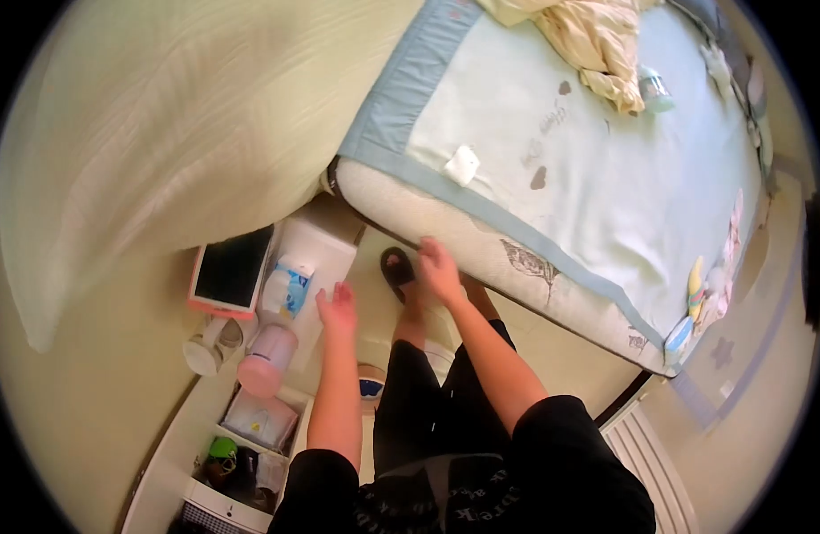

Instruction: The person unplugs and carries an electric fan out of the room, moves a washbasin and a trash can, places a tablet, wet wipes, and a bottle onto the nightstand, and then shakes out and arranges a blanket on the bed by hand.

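My left hand (337, 307) is raised with its thumb and fingers apart and nothing in it. It is nearest to a blue-and-white soft pack (290, 289) on the white cabinet top (325, 249). A pink lidded canister (269, 358) stands just below that pack. My right hand (437, 267) hangs in front of the mattress side (401, 196), empty, its fingers loosely extended and slightly blurred. On the bed's pale blue sheet (499, 98) lies a crumpled white tissue (462, 165), beyond my right hand.
A dark-faced panel with a pink frame (232, 270) and a white cup (212, 345) stand at the left. Below are open compartments with a boxed pack (260, 416). A cream blanket (597, 44), a small jar (655, 91) and soft toys (697, 287) lie on the bed. A curtain (143, 133) hangs left.
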A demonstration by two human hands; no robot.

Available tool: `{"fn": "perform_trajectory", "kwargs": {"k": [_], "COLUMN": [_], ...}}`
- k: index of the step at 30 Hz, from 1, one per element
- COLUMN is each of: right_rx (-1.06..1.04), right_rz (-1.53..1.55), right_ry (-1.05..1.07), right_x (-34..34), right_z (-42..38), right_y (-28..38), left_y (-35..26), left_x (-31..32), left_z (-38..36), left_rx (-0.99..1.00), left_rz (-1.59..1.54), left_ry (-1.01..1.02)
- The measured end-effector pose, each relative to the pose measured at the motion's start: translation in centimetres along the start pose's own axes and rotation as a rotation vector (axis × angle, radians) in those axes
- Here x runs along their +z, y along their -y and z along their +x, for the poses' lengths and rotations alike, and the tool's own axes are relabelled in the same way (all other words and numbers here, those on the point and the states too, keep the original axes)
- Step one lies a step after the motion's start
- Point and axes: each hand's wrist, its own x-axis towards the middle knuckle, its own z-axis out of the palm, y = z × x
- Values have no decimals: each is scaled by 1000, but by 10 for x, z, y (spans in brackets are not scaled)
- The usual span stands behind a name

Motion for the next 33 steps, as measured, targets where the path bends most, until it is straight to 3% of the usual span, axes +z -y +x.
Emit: {"fn": "perform_trajectory", "kwargs": {"k": [4,6,9,12,14,16,19,23,25,28,33], "right_rx": [100,7,-22,-74,-77,-65,-259,-331,-346,-513,-382], "right_rz": [-38,-91,-120,-279,-206,-250,-577,-730,-795,-874,-979], "right_ry": [-99,-243,-389,-517,-613,-656,-780,-816,-826,-807,-783], "right_x": [-87,-129,-204,-286,-336,-390,-467,-551,-579,-613,-635], "right_z": [5,14,31,49,65,87,130,187,214,256,305], "right_y": [19,3,-9,-6,14,22,33,94,132,168,179], "left_y": [89,140,206,275,322,366,424,480,495,505,516], "left_x": [66,110,127,172,191,213,244,270,272,272,278], "left_z": [-62,-97,-79,-96,-88,-95,-99,-96,-85,-74,-63], "left_rx": [229,279,626,1126,1216,1357,1436,1249,1208,1255,1256], "left_rz": [680,1000,1480,1952,2109,2339,2569,2791,2892,2921,2962], "left_ry": [105,172,502,834,918,924,820,542,406,365,287]}}
